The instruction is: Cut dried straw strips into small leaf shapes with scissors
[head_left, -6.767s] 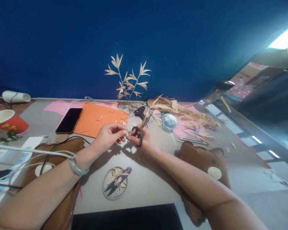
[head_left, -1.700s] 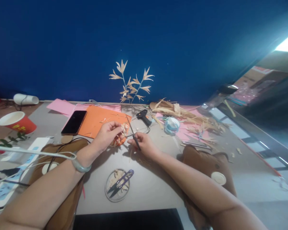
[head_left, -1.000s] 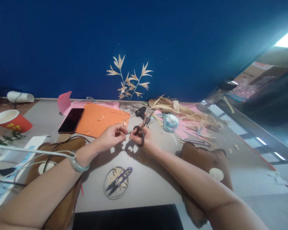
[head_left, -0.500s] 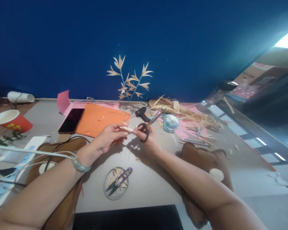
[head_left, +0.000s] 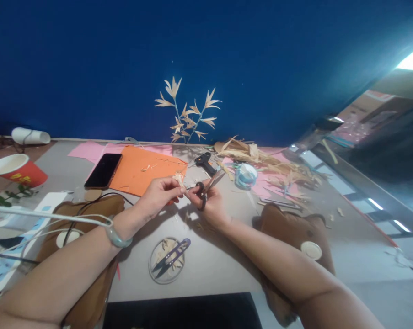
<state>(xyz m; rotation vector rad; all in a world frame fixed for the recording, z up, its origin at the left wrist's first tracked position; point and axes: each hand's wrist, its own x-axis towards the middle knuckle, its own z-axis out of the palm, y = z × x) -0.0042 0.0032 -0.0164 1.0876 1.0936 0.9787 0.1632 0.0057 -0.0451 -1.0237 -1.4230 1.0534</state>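
Observation:
Pinched in the fingertips of my left hand (head_left: 158,197) is a small pale piece of dried husk (head_left: 179,179), tilted upward above the table. My right hand (head_left: 213,206) keeps black-handled scissors (head_left: 214,179) in its palm, blades pointing up and away to the right. Its thumb and forefinger meet the lower end of the husk piece, close against my left fingers. Beyond the hands stand two thin stems with pale husk flowers (head_left: 189,121). Below them lies a round dish (head_left: 151,262) of husk scraps, with purple thread snips (head_left: 174,258) resting across it.
An orange sheet (head_left: 141,169) and a phone (head_left: 103,170) lie left of centre. A black glue gun (head_left: 205,162), a roll of blue-white tape (head_left: 245,176) and a husk pile (head_left: 261,157) are behind. Brown cushions (head_left: 288,233) flank my forearms. A red cup (head_left: 24,172) stands far left.
The husk piece has turned from lying sideways to pointing upward. My right hand and the scissors have shifted slightly left and down. The curled pink paper at the left has dropped flat.

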